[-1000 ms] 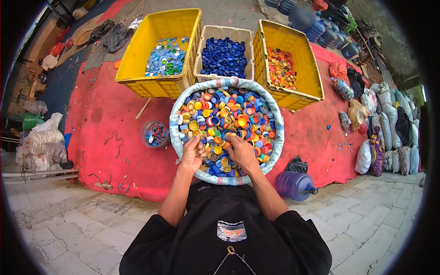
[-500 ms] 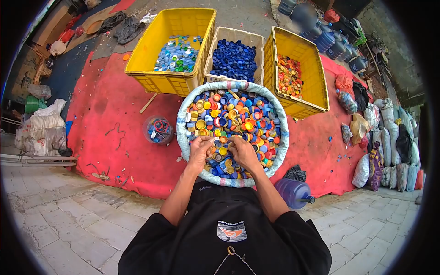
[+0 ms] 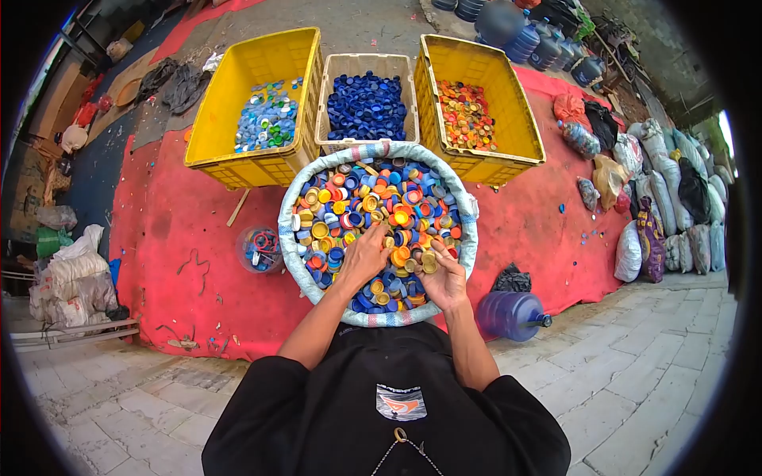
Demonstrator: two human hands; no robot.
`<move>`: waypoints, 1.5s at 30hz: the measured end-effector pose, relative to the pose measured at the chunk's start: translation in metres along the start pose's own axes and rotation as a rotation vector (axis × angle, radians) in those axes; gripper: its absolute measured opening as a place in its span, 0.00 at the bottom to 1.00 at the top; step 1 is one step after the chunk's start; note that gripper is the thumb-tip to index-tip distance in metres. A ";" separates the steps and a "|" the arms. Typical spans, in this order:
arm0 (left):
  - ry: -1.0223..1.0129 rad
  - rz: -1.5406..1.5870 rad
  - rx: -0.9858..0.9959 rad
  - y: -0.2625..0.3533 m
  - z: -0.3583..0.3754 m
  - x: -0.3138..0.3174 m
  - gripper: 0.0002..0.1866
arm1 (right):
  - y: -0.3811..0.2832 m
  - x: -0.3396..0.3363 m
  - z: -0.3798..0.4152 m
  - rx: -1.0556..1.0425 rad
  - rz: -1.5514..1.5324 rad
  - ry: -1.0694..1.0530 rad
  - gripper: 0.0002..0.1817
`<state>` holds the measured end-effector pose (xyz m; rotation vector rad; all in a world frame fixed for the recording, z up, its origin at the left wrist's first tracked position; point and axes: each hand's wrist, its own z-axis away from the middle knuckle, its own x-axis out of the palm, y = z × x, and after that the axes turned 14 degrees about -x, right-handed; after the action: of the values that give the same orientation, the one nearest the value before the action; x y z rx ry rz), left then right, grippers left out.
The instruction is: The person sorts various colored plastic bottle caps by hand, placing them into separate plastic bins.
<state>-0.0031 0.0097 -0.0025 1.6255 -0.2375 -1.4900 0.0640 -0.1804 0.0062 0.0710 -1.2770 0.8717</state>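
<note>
A round sack with a rolled pale blue rim [image 3: 290, 238] stands before me, full of mixed-colour bottle caps [image 3: 333, 208]. My left hand [image 3: 367, 255] reaches into the middle of the heap, its fingers closed at a gold cap [image 3: 389, 241]. Over the right part of the sack, my right hand [image 3: 446, 281] is turned partly palm up. Its fingers are closed on gold bottle caps [image 3: 429, 262], which show at the fingertips. Other caps behind the fingers are hidden.
Beyond the sack stand a yellow crate [image 3: 305, 151] of light blue and green caps, a white crate [image 3: 324, 119] of dark blue caps and a yellow crate [image 3: 508, 119] of orange and red caps. A clear tub [image 3: 260, 249] and a large water bottle [image 3: 508, 316] flank the sack.
My view has turned to the right. My left hand has moved deeper over the heap, while my right hand has drawn back and turned up, showing gold caps.
</note>
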 end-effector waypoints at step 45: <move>-0.707 1.764 -0.682 0.048 -0.048 0.012 0.26 | -0.038 0.028 -0.010 -0.212 0.068 -0.013 0.34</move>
<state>0.0615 -0.0042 0.0170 -0.0580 -1.0488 -0.4493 0.0954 -0.1873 0.0423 -0.1354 -1.3832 0.7899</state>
